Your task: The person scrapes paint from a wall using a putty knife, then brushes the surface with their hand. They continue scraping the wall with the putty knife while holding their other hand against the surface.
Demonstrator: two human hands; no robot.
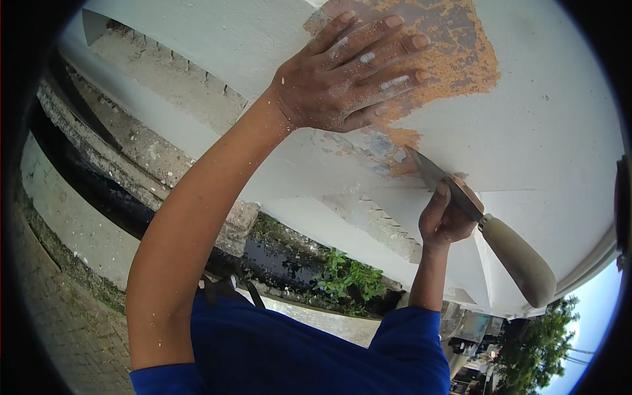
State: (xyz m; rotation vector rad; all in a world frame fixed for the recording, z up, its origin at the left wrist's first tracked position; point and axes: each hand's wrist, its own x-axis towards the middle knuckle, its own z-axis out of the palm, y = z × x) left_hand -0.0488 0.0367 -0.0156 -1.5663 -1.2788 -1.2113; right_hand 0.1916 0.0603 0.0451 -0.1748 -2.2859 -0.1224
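My left hand (352, 76) lies flat against the white wall (533, 125), fingers spread over a patch of bare, orange-brown surface (471, 49) where the paint is gone. White dust and smears mark its fingers. Lower down, my right hand (451, 214) is closed round the blade of a scraper (517, 260). The scraper's thick, pale handle points down to the right, toward the camera. Its blade tip is right at the lower end of the bare patch, beside some flaking grey paint (378, 145).
Below the wall runs a drain with dark water (280, 263) between concrete edges. Green plants (349, 280) grow beside it. Metal stubs (187, 64) stick out along a recess at upper left. Brick paving (82, 329) lies at lower left, a tree (540, 342) at lower right.
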